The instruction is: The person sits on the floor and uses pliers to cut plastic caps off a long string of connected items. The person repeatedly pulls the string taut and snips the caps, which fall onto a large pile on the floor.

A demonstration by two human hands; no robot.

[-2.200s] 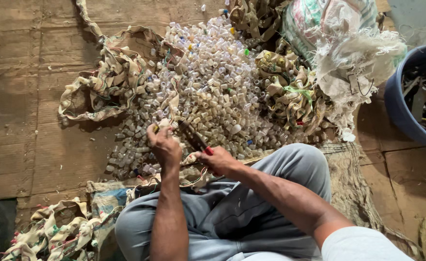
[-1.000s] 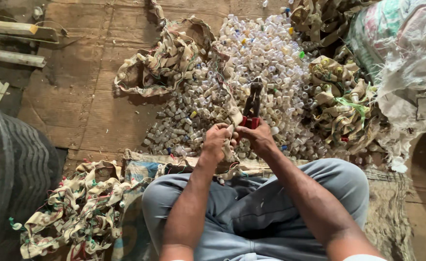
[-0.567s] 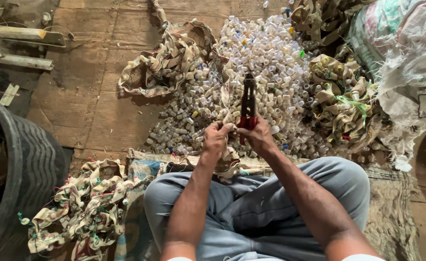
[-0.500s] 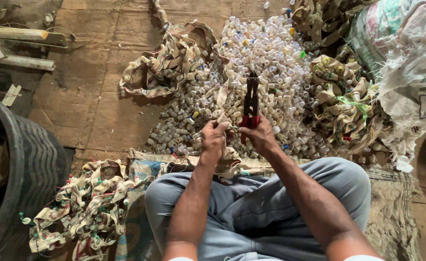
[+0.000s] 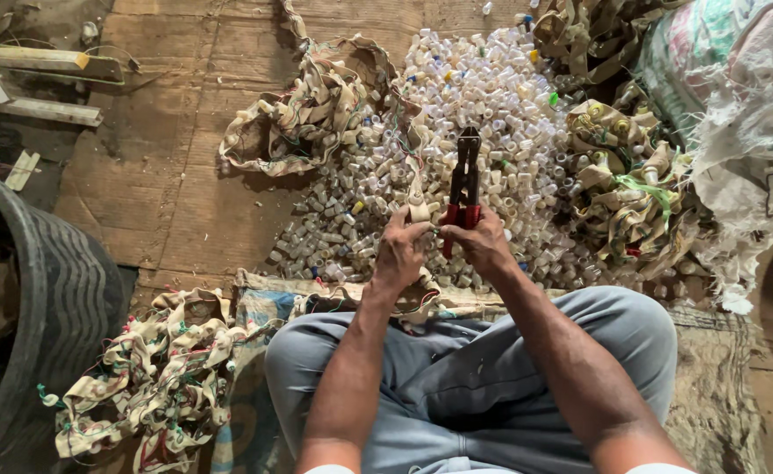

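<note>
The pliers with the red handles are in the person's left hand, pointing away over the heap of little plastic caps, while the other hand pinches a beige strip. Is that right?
Not quite: the head view shows the pliers in the right hand, not the left. They do point away over the heap of plastic caps, and it is the left hand that pinches the beige strip.

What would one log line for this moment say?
left hand: pinching beige strip | right hand: gripping red-handled pliers, tips up | beneath: pile of small clear caps | seat: cardboard floor
</note>
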